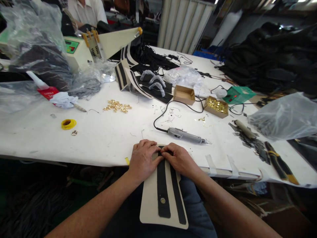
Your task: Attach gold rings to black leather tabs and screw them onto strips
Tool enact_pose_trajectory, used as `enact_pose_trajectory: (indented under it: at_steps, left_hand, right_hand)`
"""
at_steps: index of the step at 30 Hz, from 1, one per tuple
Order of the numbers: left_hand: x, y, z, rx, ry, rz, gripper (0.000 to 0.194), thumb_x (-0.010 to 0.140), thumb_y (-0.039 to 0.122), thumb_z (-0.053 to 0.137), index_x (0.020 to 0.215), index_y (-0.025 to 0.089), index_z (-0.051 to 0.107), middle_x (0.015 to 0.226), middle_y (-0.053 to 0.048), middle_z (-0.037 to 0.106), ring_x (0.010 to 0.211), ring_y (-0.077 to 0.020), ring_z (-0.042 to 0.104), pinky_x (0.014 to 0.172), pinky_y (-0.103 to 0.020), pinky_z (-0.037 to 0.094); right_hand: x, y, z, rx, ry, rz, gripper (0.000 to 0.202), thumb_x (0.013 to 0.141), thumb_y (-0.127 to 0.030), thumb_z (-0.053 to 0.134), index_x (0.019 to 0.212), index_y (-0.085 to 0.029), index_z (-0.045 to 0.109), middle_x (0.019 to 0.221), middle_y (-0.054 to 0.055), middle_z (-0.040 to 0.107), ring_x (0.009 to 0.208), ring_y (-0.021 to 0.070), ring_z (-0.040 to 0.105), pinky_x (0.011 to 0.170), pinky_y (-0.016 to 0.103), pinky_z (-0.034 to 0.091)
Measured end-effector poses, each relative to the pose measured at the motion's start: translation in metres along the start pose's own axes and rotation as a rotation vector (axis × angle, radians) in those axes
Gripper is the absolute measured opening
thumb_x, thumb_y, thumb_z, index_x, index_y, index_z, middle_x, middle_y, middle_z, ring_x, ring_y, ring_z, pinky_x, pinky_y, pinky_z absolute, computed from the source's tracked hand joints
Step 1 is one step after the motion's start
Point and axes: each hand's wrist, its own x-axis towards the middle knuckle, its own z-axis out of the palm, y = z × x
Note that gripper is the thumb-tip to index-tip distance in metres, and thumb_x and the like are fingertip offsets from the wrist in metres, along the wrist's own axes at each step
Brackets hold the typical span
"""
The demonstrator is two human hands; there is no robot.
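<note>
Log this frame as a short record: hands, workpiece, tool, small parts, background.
Left hand: on the beige panel, thumb at the wider dark strip
Right hand: fingers bunched at that strip's far end; whether they pinch anything is hidden
Workpiece: panel over the lap, far end at the table edge; round metal piece near the strip's near end
Tool: grey corded tool lying beyond the hands
Small parts: loose gold pile; cardboard box of gold pieces
Background: person in white shirt
</note>
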Motion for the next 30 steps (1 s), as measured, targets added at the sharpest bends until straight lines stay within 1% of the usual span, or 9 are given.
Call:
enact_pose_trajectory:
  at_steps: [6,12,16,19,22,24,26,28,30]
  left_hand:
    - [0.000,0.001,-0.001,-0.013,-0.001,-0.013,0.025,0.086,0.036,0.083,0.109,0.029,0.076,0.128,-0.003,0.073,0.124,-0.0289,0.057,0.100,-0.050,0.046]
    - [0.000,0.000,-0.001,-0.012,-0.007,-0.011,0.027,0.086,0.037,0.083,0.111,0.029,0.075,0.129,-0.002,0.073,0.125,-0.0290,0.057,0.100,-0.050,0.045]
    - [-0.001,-0.001,-0.002,0.000,-0.011,-0.011,0.024,0.088,0.037,0.081,0.111,0.031,0.076,0.129,-0.002,0.072,0.126,-0.0293,0.056,0.101,-0.050,0.044]
    - [-0.001,0.001,-0.002,0.003,-0.020,-0.015,0.024,0.088,0.036,0.081,0.111,0.032,0.076,0.129,-0.002,0.072,0.125,-0.0293,0.057,0.100,-0.049,0.044]
    - [-0.001,0.002,-0.003,0.006,-0.011,-0.014,0.025,0.086,0.035,0.082,0.110,0.032,0.077,0.128,-0.002,0.073,0.125,-0.0297,0.057,0.099,-0.049,0.044]
    - [-0.001,0.002,-0.003,0.005,-0.001,-0.013,0.024,0.086,0.035,0.083,0.109,0.032,0.077,0.128,-0.002,0.073,0.125,-0.0296,0.057,0.099,-0.049,0.044]
    - [-0.002,0.003,-0.003,-0.001,0.007,-0.017,0.023,0.085,0.035,0.083,0.107,0.032,0.077,0.127,-0.001,0.074,0.125,-0.0291,0.058,0.099,-0.049,0.044]
    - [-0.002,0.002,-0.002,-0.012,0.011,-0.023,0.021,0.085,0.036,0.084,0.105,0.033,0.078,0.127,0.000,0.074,0.124,-0.0284,0.058,0.100,-0.049,0.044]
    - [-0.002,0.002,-0.001,-0.026,0.008,-0.028,0.020,0.085,0.036,0.084,0.104,0.033,0.078,0.126,0.001,0.074,0.124,-0.0277,0.059,0.101,-0.049,0.044]
  right_hand:
    - [0.006,0.000,-0.002,0.018,-0.053,0.085,0.015,0.088,-0.020,0.064,0.090,-0.023,0.079,0.096,0.004,0.078,0.089,0.0210,0.069,0.081,0.032,0.049]
    - [0.018,0.006,-0.004,0.151,-0.095,0.240,0.008,0.079,-0.025,0.074,0.085,-0.021,0.072,0.071,-0.002,0.070,0.062,0.0141,0.060,0.056,0.026,0.041]
    - [0.027,0.009,-0.007,0.309,-0.223,0.316,0.009,0.075,-0.024,0.075,0.079,-0.019,0.068,0.060,-0.004,0.063,0.054,0.0125,0.056,0.051,0.024,0.041]
    - [0.028,0.010,-0.009,0.355,-0.255,0.302,0.010,0.075,-0.025,0.075,0.077,-0.018,0.068,0.060,-0.003,0.064,0.053,0.0120,0.057,0.052,0.024,0.043]
    - [0.024,0.010,-0.012,0.391,-0.245,0.271,0.015,0.079,-0.032,0.073,0.082,-0.018,0.071,0.063,-0.002,0.066,0.055,0.0129,0.059,0.053,0.024,0.044]
    - [0.018,0.011,-0.019,0.403,-0.187,0.240,0.021,0.083,-0.038,0.071,0.088,-0.018,0.072,0.068,0.000,0.069,0.061,0.0155,0.064,0.056,0.027,0.048]
    - [0.012,0.016,-0.031,0.294,-0.021,0.162,0.023,0.086,-0.040,0.069,0.094,-0.019,0.073,0.077,0.002,0.072,0.070,0.0183,0.068,0.064,0.030,0.053]
    - [0.006,0.025,-0.048,0.015,0.198,0.059,0.022,0.088,-0.039,0.069,0.100,-0.021,0.075,0.092,0.006,0.076,0.083,0.0219,0.071,0.076,0.035,0.055]
    - [0.004,0.038,-0.064,-0.342,0.312,0.001,0.027,0.089,-0.039,0.071,0.110,-0.021,0.075,0.111,0.010,0.075,0.102,0.0281,0.070,0.089,0.041,0.054]
